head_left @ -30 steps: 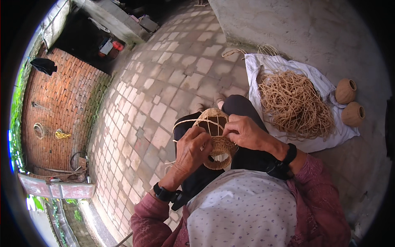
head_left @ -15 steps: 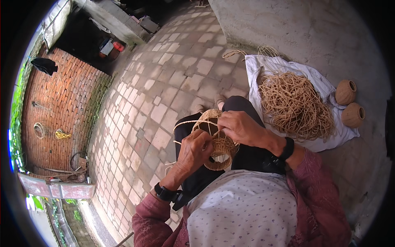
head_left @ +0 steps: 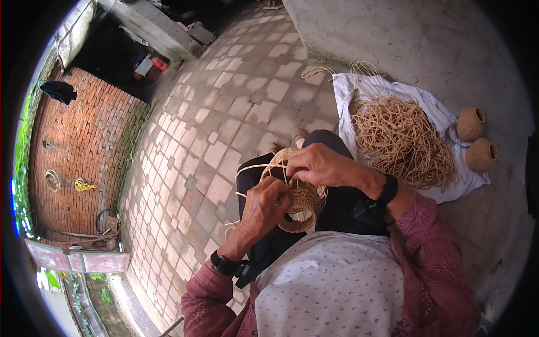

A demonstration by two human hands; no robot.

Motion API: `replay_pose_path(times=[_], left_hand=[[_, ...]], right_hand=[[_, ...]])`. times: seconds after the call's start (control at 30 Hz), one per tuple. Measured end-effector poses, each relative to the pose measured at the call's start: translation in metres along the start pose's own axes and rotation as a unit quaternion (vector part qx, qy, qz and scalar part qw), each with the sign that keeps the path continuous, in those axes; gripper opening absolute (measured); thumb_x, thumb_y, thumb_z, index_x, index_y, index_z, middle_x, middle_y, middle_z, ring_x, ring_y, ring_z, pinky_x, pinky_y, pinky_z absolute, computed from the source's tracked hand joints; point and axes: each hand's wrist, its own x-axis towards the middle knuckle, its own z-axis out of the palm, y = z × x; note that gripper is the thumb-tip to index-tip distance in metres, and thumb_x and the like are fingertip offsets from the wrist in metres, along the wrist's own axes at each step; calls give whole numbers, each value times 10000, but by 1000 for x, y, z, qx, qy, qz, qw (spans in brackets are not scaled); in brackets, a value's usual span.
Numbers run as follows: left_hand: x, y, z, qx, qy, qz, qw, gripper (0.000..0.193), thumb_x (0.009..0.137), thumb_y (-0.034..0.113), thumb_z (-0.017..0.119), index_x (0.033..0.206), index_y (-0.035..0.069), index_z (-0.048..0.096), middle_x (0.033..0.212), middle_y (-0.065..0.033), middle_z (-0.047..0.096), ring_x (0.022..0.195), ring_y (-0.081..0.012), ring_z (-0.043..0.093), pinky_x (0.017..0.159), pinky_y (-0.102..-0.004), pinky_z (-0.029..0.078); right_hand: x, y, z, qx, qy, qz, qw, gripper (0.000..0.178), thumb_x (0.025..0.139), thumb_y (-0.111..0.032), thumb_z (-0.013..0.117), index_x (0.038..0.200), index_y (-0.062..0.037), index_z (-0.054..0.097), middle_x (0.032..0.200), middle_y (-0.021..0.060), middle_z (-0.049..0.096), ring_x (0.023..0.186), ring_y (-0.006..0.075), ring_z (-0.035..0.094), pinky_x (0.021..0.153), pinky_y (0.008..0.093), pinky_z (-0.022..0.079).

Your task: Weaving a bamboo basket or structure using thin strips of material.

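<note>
Straw-coloured cord takes form as a small woven piece [head_left: 307, 199], held over the lap between two dark-trousered legs [head_left: 339, 145] in a paved yard. At its near end, a ring-shaped rim [head_left: 297, 226] stands around an open hole; beyond it, a band of close weave looks firm and complete. Farther out, the work appears unfinished: separate strands show by the fingers, and a loose cord end [head_left: 252, 167] trails off to the left, not yet worked in. (How much remains on the far side is hidden behind the knuckles.)

The left hand [head_left: 267, 204] keeps a narrow grip, fingers curled about the left side of the piece. The right hand [head_left: 321, 165] reaches across the top, thumb and fingertips drawn together on what appears to be a pale strand [head_left: 287, 178], though the exact pinch is partly covered. Judging by the gaps, the body is partly built, with the upper section left to fill and the loose end left to secure.

To the right, a tangled heap of cord [head_left: 401, 143] lies on a white sheet [head_left: 343, 98], ample supply by the look of it. Two round brown vessels, one farther [head_left: 470, 123] and one nearer [head_left: 481, 155], rest at the sheet's right edge, their dark mouths turned outward.
</note>
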Motion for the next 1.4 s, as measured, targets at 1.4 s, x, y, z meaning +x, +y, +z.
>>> replay_pose_path(times=[1.4], left_hand=[[-6,1,2,39,48,16,998,125,732,19,689,842,36,631,870,-83,634,738,-218,645,641,-331,515]], right_hand=[[-10,13,9,34,137,63,988,83,859,-42,618,920,7,646,797,92,643,741,155,623,681,298,486]])
